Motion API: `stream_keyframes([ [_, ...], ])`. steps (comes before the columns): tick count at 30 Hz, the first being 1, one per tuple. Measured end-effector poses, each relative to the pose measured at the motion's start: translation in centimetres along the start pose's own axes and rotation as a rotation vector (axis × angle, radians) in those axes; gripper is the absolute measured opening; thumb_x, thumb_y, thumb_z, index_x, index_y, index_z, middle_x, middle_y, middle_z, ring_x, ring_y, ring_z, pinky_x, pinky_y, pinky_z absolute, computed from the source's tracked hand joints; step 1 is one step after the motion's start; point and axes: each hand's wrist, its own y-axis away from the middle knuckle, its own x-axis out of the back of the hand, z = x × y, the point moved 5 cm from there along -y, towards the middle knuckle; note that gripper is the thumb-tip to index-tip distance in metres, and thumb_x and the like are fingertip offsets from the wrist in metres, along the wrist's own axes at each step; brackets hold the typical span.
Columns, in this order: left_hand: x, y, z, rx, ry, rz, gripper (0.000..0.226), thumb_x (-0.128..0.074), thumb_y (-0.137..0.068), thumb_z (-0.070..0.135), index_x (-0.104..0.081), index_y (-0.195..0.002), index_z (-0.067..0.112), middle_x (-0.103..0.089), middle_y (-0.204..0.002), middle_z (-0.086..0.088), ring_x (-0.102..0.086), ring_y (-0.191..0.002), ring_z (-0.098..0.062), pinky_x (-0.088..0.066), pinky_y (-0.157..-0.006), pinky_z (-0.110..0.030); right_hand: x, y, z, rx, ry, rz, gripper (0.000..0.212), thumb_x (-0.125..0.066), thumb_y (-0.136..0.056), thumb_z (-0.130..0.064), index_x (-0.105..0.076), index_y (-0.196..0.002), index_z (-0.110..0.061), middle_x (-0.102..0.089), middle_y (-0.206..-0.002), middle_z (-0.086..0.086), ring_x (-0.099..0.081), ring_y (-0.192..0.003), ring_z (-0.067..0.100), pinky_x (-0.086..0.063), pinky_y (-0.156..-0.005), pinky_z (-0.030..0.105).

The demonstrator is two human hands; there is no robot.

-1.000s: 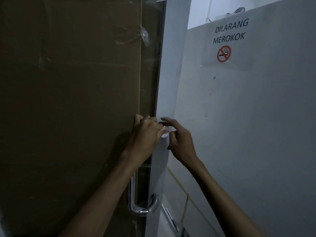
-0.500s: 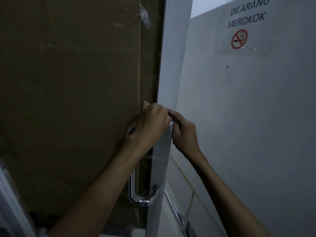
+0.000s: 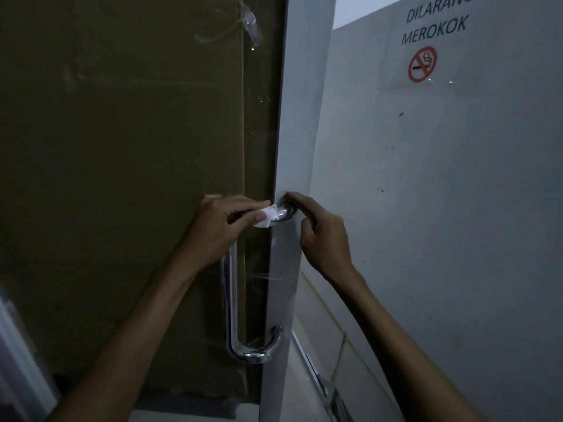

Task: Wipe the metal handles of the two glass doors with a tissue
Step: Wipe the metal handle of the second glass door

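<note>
A chrome D-shaped handle (image 3: pixel 233 303) runs down the edge of a glass door (image 3: pixel 262 117) backed with brown cardboard. My left hand (image 3: pixel 219 226) grips a small white tissue (image 3: pixel 268 217) against the handle's upper bend. My right hand (image 3: pixel 323 236) is just right of it, its curled fingers touching the top of the handle at the door's edge. The handle's upper part is hidden behind my left hand. Only one handle shows.
Brown cardboard (image 3: pixel 122 178) covers the glass on the left. A grey wall panel (image 3: pixel 441 223) on the right carries a no-smoking sign (image 3: pixel 423 64). A yellow cord (image 3: pixel 341 345) hangs low beside the door's frosted edge strip (image 3: pixel 292 132).
The view has shifted a little, so the hands sit slightly higher and the sign higher. The hands have parted somewhat, and the tissue and the handle's top bend now show between them.
</note>
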Motion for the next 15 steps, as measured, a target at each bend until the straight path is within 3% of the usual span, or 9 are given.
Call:
stream_keyframes([
  [3, -0.9, 0.6, 0.9, -0.055, -0.124, 0.057, 0.03, -0.068, -0.1, 0.028, -0.07, -0.13, 0.026, -0.073, -0.122, 0.013, -0.064, -0.111, -0.009, -0.038, -0.103, -0.038, -0.1, 0.2, -0.1, -0.032, 0.046, -0.007, 0.065, -0.045, -0.094, -0.001, -0.056, -0.144, -0.041, -0.077, -0.109, 0.003, -0.061, -0.057, 0.011, -0.059, -0.055, 0.037],
  [6, -0.5, 0.3, 0.1, -0.016, -0.107, 0.037, 0.03, -0.067, -0.1, 0.029, -0.071, -0.13, 0.025, -0.073, -0.121, 0.012, -0.063, -0.111, -0.013, -0.038, -0.103, -0.043, -0.1, 0.3, -0.6, -0.043, 0.111, -0.017, 0.063, -0.046, -0.096, -0.002, -0.058, -0.144, -0.04, -0.074, -0.087, 0.002, -0.051, -0.051, 0.007, -0.039, -0.046, 0.014],
  [8, 0.0, 0.4, 0.2, -0.018, -0.098, 0.054, 0.027, -0.068, -0.101, 0.029, -0.073, -0.127, 0.025, -0.074, -0.115, 0.013, -0.065, -0.106, -0.011, -0.039, -0.1, -0.044, -0.1, 0.5, -1.0, -0.03, 0.107, -0.022, 0.06, -0.047, -0.098, -0.001, -0.06, -0.144, -0.037, -0.076, -0.1, 0.001, -0.054, -0.056, 0.005, -0.038, -0.048, 0.01],
  [10, -0.1, 0.6, 0.7, -0.06, -0.185, 0.072, 0.028, -0.069, -0.1, 0.025, -0.074, -0.127, 0.021, -0.076, -0.116, 0.006, -0.065, -0.104, -0.013, -0.035, -0.095, -0.034, -0.1, 0.6, -1.3, -0.011, 0.114, -0.034, 0.06, -0.047, -0.097, -0.001, -0.06, -0.144, -0.036, -0.076, -0.116, -0.001, -0.059, -0.063, 0.007, -0.043, -0.054, 0.011],
  [15, 0.3, 0.5, 0.3, 0.019, -0.086, 0.087, 0.027, -0.067, -0.101, 0.021, -0.074, -0.127, 0.018, -0.077, -0.11, 0.001, -0.067, -0.098, -0.013, -0.042, -0.09, -0.028, -0.3, 0.8, -1.4, 0.0, 0.127, -0.024, 0.06, -0.047, -0.098, -0.002, -0.058, -0.144, -0.037, -0.075, -0.122, -0.002, -0.063, -0.068, 0.01, -0.057, -0.057, 0.025],
])
